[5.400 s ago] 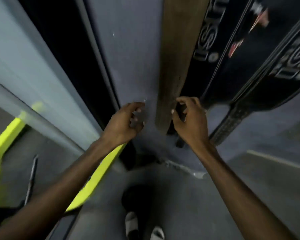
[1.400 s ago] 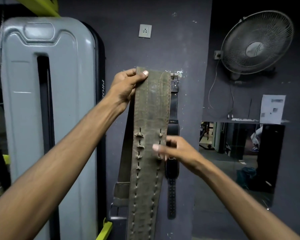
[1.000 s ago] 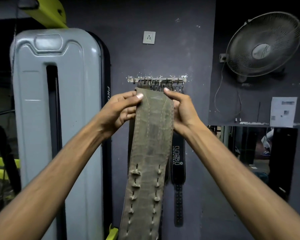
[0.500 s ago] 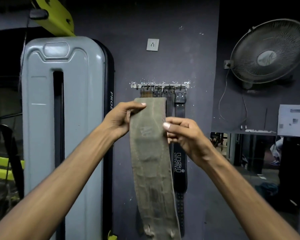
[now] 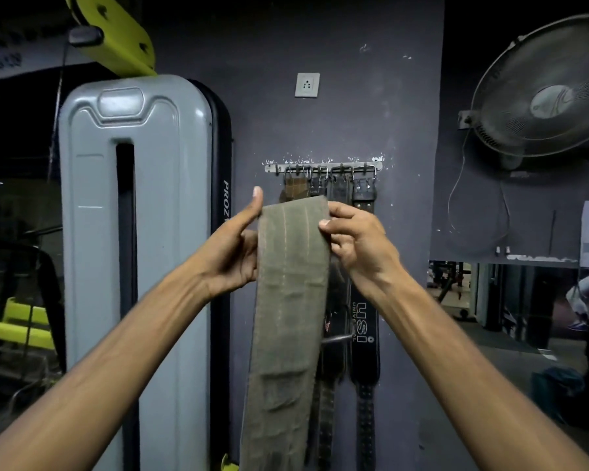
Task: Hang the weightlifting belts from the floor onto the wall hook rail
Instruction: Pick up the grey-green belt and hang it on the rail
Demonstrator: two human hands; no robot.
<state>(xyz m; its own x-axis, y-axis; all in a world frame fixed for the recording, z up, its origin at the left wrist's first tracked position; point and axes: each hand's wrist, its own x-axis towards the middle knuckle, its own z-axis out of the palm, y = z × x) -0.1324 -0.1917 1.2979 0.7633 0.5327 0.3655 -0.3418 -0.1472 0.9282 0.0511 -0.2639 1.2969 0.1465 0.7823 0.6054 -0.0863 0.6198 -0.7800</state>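
A wide olive-grey leather belt (image 5: 289, 300) hangs down in front of me, its top end a little below the metal hook rail (image 5: 323, 166) on the dark wall. My left hand (image 5: 230, 253) grips its left edge near the top, thumb up. My right hand (image 5: 359, 246) pinches the right edge at about the same height. Several belts hang from the rail behind it by their buckles, among them a black belt with white letters (image 5: 363, 334) and a brown belt (image 5: 295, 190). The held belt's lower end runs out of view.
A tall grey machine cover (image 5: 133, 253) stands close on the left, with yellow-green frame parts (image 5: 116, 32) above it. A wall fan (image 5: 548, 90) is mounted at upper right, a socket (image 5: 307, 85) above the rail, a mirror (image 5: 510, 300) low on the right.
The belt's top end has stayed just below the rail while both hands shifted their grip on it; my right hand moved up to the right edge near the top. The camera tilted slightly.
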